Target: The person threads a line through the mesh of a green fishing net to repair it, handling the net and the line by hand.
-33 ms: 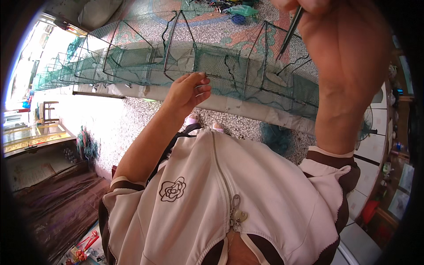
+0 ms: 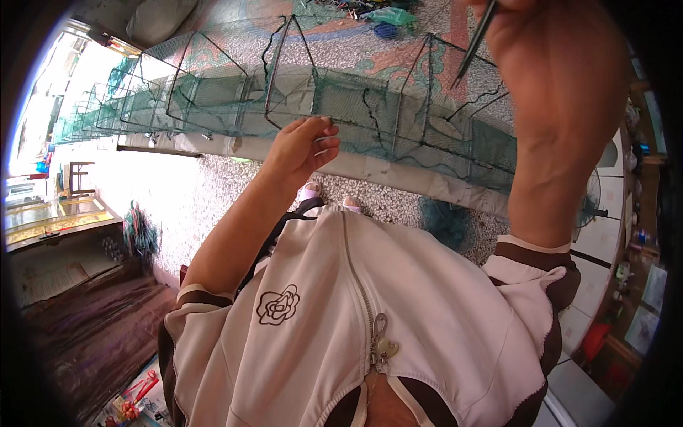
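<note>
A long fishing trap of green netting (image 2: pixel 341 96) on dark frames stretches across the view in front of me. My left hand (image 2: pixel 304 148) is closed at the lower edge of the netting, thumb and forefinger pinched together by a frame's lower corner. Raised high at the upper right is my right hand (image 2: pixel 562 78), its fingers partly cut off by the picture's top edge. It holds a slim, dark, pointed tool (image 2: pixel 475 44), perhaps a netting needle, tip slanting down toward the netting without clearly touching it.
Under the trap runs a pale long ledge (image 2: pixel 370 168). A bundle of dark green netting (image 2: pixel 447 222) lies on the speckled floor (image 2: pixel 238 206). Beyond the trap sit a green plastic bag (image 2: pixel 390 17) and blue twine (image 2: pixel 385 30). Shelves (image 2: pixel 644 235) line the right.
My right hand and the pointed tool have shifted slightly up and to the right. The left hand keeps its place at the netting.
</note>
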### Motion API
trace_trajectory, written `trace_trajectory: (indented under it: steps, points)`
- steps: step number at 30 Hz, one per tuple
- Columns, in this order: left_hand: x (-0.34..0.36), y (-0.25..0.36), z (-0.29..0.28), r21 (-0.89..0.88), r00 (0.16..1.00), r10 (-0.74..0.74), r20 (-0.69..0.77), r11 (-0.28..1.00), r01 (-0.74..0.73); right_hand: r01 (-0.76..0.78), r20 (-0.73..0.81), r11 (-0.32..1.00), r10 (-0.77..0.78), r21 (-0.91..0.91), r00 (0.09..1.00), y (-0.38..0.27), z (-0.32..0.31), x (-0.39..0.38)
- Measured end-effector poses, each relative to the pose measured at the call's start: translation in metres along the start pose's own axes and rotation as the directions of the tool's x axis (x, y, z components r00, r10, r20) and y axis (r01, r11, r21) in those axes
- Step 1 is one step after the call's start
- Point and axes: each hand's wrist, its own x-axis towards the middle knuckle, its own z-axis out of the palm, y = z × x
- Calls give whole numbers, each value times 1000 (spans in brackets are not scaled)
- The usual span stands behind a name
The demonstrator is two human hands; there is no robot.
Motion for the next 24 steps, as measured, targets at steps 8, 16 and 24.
trace_trajectory:
  steps: [8,16,24]
  points:
    - [1,-1,-9,-79,999,-31,30,996,33,4,-9,1000,-4,-25,1000,0,5,22]
    - [3,3,-6,-305,980,-155,129,934,188,-155,49,987,157,-46,986,1,26,30]
    - [3,7,5,-249,975,-208,72,943,220,-446,52,892,443,70,895,24,27,16]
